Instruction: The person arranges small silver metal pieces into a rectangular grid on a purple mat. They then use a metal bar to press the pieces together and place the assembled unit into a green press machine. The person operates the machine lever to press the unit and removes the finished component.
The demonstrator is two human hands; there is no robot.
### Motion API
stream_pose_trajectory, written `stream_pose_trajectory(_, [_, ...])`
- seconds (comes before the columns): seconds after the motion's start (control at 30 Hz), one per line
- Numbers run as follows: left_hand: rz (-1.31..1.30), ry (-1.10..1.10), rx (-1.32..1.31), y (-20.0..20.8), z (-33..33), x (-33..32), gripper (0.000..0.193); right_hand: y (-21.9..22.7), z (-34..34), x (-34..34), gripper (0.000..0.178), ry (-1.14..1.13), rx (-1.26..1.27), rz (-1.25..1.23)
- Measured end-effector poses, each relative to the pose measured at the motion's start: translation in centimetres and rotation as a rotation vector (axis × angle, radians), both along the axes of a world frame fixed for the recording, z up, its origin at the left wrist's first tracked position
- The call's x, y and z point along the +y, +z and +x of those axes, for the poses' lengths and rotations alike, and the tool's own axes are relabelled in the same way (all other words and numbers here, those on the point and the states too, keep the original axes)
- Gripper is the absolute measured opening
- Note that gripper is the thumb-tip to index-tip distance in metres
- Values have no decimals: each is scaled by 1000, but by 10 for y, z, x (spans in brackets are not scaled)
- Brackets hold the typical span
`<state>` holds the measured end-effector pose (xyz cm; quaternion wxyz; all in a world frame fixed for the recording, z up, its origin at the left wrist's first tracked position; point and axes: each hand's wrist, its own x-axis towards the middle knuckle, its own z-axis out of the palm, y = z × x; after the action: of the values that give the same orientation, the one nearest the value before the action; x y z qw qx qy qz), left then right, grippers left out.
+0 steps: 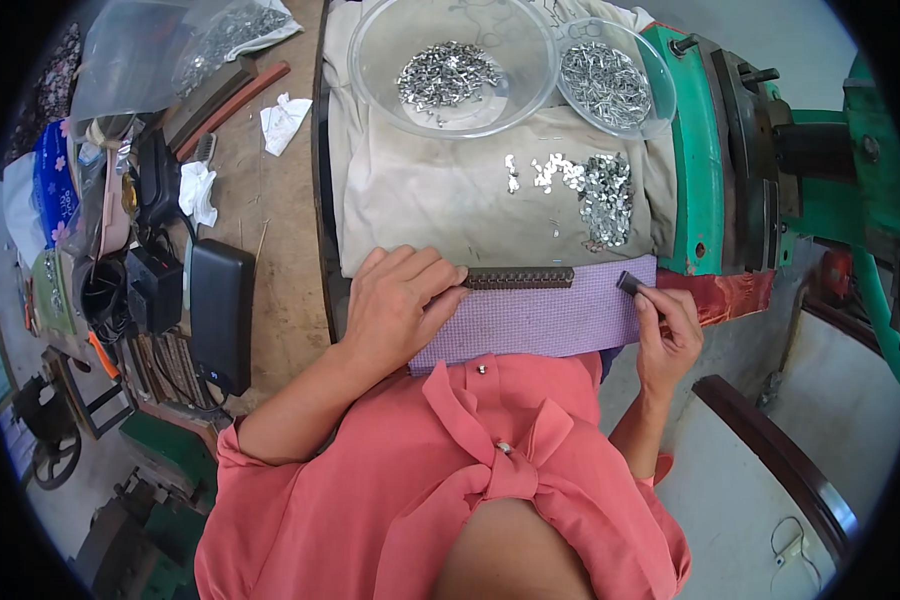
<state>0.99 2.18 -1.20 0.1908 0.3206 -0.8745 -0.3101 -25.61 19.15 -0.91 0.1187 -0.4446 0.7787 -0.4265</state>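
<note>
A long dark metal bar with a row of notches (520,278) lies along the far edge of a purple checked mat (540,320). My left hand (398,303) grips its left end between thumb and fingers. My right hand (672,330) pinches a short dark block (629,283) above the mat's right side, apart from the bar. Beyond the bar, small flat shiny metal pieces (608,200) are spread in a loose pile on a beige cloth (420,200). A few paler ones trail off to the left of that pile.
A large clear bowl (370,95) and a smaller one (667,100) hold small metal parts at the back. Green machinery (695,150) borders the right. On the left wooden table (280,210) are a black case (221,315), crumpled tissues (285,122), cables and a plastic bag (135,60).
</note>
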Motion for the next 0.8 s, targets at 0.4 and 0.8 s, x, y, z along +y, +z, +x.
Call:
stream_pose_trajectory(0.4, [-1, 4, -16, 0, 1, 1, 17, 1, -19, 12, 32, 84, 245, 145])
stream_pose_trajectory(0.8, [-32, 3, -37, -2, 3, 2, 18, 7, -35, 24, 35, 80, 243, 203])
